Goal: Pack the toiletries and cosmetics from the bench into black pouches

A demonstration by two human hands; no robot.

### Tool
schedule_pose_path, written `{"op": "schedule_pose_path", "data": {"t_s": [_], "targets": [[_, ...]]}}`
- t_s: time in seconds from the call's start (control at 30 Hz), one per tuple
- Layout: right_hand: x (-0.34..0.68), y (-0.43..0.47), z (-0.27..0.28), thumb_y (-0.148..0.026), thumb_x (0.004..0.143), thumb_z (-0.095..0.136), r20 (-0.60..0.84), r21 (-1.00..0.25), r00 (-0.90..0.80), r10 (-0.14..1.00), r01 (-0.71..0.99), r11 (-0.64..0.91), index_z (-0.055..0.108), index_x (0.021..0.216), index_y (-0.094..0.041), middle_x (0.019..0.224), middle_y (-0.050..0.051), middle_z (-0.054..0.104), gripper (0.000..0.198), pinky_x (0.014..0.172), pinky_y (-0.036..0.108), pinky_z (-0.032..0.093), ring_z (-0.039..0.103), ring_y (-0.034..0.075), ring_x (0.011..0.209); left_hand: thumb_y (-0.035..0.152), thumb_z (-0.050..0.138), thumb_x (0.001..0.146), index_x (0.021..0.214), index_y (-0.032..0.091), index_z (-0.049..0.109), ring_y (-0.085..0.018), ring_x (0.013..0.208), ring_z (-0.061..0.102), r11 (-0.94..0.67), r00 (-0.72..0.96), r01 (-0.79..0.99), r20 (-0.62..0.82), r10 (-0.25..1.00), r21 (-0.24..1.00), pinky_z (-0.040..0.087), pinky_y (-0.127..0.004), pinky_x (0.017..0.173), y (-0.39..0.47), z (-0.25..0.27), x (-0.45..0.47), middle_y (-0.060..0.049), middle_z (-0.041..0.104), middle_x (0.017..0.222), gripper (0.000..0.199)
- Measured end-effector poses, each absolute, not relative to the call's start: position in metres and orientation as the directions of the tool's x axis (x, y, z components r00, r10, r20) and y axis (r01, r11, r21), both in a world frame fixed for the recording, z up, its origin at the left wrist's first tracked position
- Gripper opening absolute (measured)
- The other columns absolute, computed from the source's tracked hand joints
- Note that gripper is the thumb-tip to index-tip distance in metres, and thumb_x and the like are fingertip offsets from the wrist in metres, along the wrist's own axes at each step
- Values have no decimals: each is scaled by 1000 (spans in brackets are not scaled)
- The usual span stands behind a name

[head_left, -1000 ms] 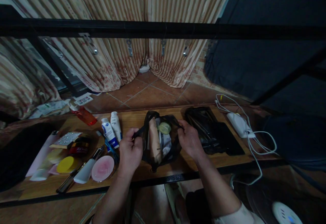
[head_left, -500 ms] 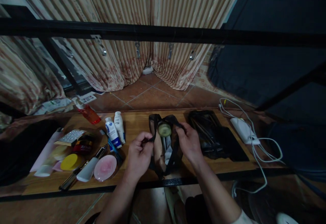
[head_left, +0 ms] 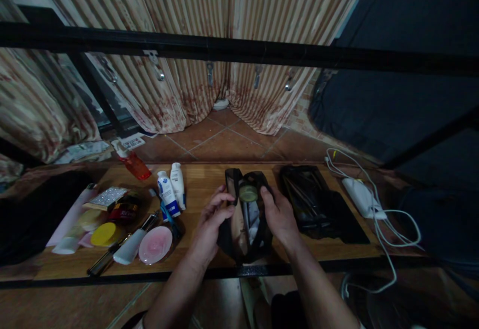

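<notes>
A small black mesh pouch (head_left: 245,249) stands on the wooden shelf (head_left: 202,179) in front of me. My left hand (head_left: 213,222) grips its left side near the top edge. My right hand (head_left: 279,217) grips its right side. Between the hands the pouch mouth is pressed narrow. Inside show a tan tube (head_left: 237,227), a round green lid (head_left: 248,194) and something white (head_left: 253,217).
Left of the pouch lie two white bottles (head_left: 172,192), a pink round case (head_left: 155,245), a yellow lid (head_left: 104,233), a white tube (head_left: 129,250) and an orange bottle (head_left: 133,164). At right sit a second black pouch (head_left: 314,202) and a white charger with cables (head_left: 362,197). A black bar (head_left: 239,52) crosses above.
Both hands have moved inward, squeezing the pouch mouth from wide open to narrow. The view has shifted slightly so the pouch sits further right in the picture.
</notes>
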State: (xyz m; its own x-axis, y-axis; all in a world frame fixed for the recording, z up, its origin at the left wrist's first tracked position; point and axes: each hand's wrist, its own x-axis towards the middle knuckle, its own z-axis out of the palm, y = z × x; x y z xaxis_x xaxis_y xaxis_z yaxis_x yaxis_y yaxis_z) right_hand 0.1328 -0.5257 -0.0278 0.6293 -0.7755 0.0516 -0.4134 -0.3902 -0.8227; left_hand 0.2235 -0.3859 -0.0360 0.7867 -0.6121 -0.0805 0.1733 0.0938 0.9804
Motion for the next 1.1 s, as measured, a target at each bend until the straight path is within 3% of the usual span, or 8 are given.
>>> {"op": "schedule_pose_path", "data": {"t_s": [0.1, 0.2, 0.37, 0.53, 0.7, 0.9, 1.1], "targets": [[132, -531, -34, -55, 90, 34, 51, -863, 620, -783, -367, -347, 65, 104, -18, 97, 11, 69, 51, 84, 34, 44, 62, 25, 97, 44, 50, 80, 111, 22, 58, -24, 120, 52, 158, 730, 313, -131, -671, 937, 45, -35, 96, -387, -33, 222, -4, 58, 129, 39], [131, -536, -39, -57, 89, 36, 25, -900, 600, -799, -334, -279, 65, 109, -18, 102, 10, 69, 52, 87, 34, 45, 62, 25, 101, 47, 43, 86, 121, 22, 54, -21, 125, 49, 235, 756, 424, -199, -624, 874, 42, -33, 103, -392, -38, 222, -5, 55, 133, 44], [131, -535, -40, -59, 85, 42, -59, -928, 583, -811, -330, -170, 65, 110, -18, 106, 11, 69, 53, 90, 37, 45, 61, 26, 106, 37, 47, 87, 128, 24, 48, -19, 126, 49, 111, 732, 513, -367, -574, 851, 40, -34, 105, -400, -61, 213, -4, 52, 137, 43], [128, -532, -37, -55, 80, 54, -85, -956, 621, -779, -270, -110, 66, 107, -19, 93, 8, 71, 47, 81, 35, 50, 65, 24, 93, 47, 53, 85, 135, 30, 43, -20, 135, 36, 34, 745, 369, -274, -609, 929, 30, -36, 113, -407, -74, 202, -1, 42, 146, 53], [120, -546, -33, -50, 76, 62, -47, -989, 641, -767, -140, -56, 62, 113, -18, 99, 7, 71, 49, 80, 34, 51, 65, 23, 93, 47, 55, 85, 138, 32, 39, -19, 140, 26, 46, 754, 334, -238, -612, 941, 23, -36, 116, -429, -76, 201, 1, 33, 151, 57], [104, -577, -30, -49, 76, 63, -10, -994, 630, -777, -90, -61, 55, 121, -16, 115, 10, 66, 57, 91, 35, 46, 61, 22, 106, 43, 57, 84, 136, 29, 41, -20, 139, 30, 134, 707, 288, -116, -698, 948, 27, -35, 114, -464, -83, 194, -1, 36, 149, 56], [90, -605, -30, -52, 72, 67, -56, -997, 536, -842, -66, 24, 51, 126, -19, 119, 9, 64, 66, 94, 36, 45, 59, 23, 109, 42, 64, 79, 139, 25, 35, -24, 133, 39, 223, 622, 333, -36, -782, 916, 28, -40, 113, -484, -85, 183, -6, 45, 143, 69]]}}
